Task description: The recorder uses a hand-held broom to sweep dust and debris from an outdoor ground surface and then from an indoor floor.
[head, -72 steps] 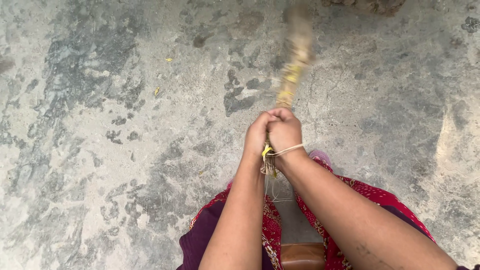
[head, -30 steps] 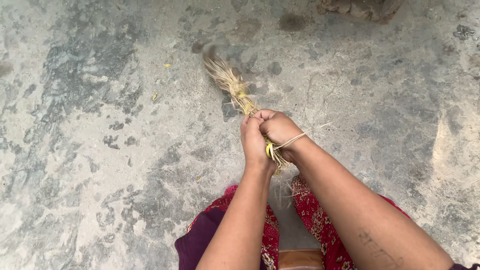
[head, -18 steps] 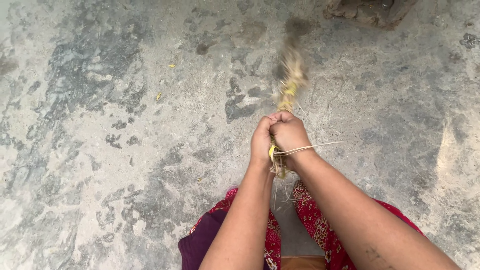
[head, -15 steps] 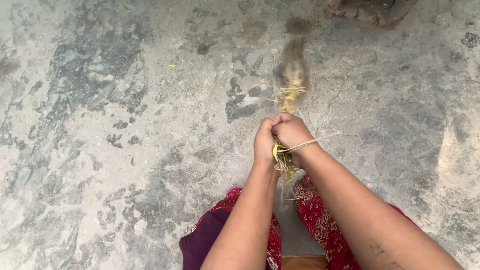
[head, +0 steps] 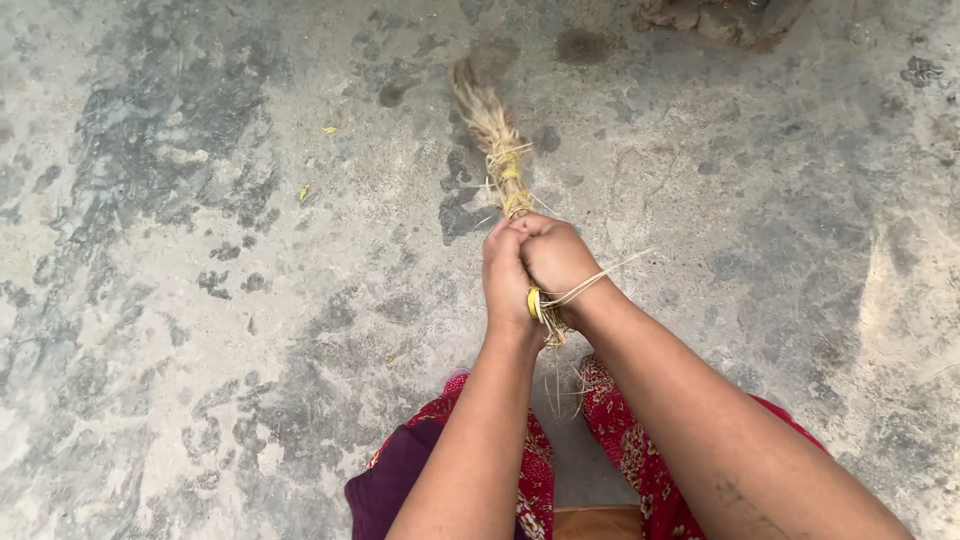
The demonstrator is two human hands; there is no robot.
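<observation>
Clenching the straw bundle [head: 497, 150] between them, left hand [head: 508, 278] and right hand [head: 556, 260] fingers meet.

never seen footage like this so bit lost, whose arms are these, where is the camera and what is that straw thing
The camera sits on a person's head and looks down, so the two bare arms reaching in from the bottom are the person's own. The left hand and right hand are pressed together, both closed around a bundle of dry straw-like fibres bound with yellow ties. Its brushy end points away over the floor, and loose strands hang below the hands. A thin fibre crosses the right wrist. Underneath is a mottled grey concrete floor with a few small yellow scraps. The red patterned cloth at the bottom is the person's clothing.
</observation>
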